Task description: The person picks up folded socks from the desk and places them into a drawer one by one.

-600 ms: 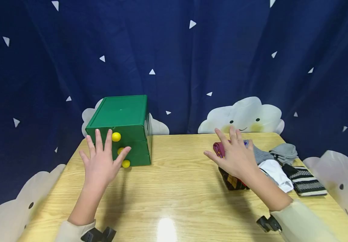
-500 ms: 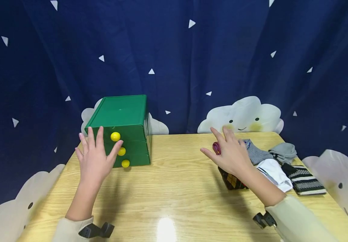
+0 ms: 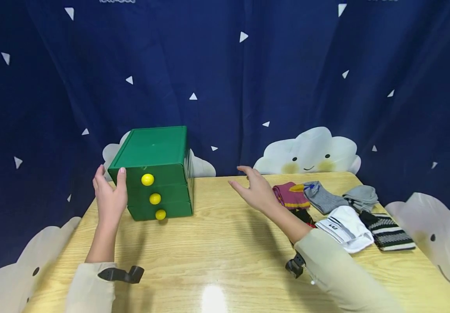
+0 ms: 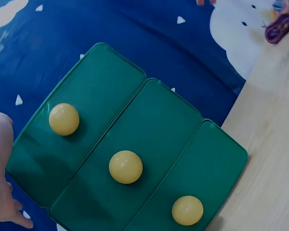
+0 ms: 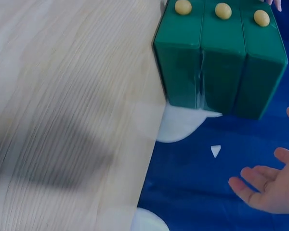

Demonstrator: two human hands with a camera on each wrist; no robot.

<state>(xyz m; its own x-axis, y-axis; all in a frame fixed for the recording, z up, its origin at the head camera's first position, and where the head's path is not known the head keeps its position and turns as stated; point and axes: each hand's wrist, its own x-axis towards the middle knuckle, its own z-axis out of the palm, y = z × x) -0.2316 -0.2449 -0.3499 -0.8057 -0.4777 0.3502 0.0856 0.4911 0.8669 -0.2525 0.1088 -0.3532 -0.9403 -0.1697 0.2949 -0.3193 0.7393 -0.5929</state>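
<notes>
A green drawer box with three stacked drawers and round yellow knobs stands at the back left of the table. Beside its front left corner is my left hand, thumb raised and fingers bent loosely; whether it touches the box I cannot tell. In the left wrist view that hand appears at the left edge, near the top drawer. My right hand hovers over the table between the box and the socks, fingers relaxed, holding nothing. In the right wrist view the right hand is apart from the box.
Folded socks lie at the right of the wooden table: a maroon pair, grey ones, a white pair, a black-and-white striped pair and a dark pair partly hidden by my right arm. A blue curtain hangs behind.
My right hand has moved left, away from above the socks, uncovering the maroon pair. My left hand has shifted left, from in front of the drawers to the box's left corner.
</notes>
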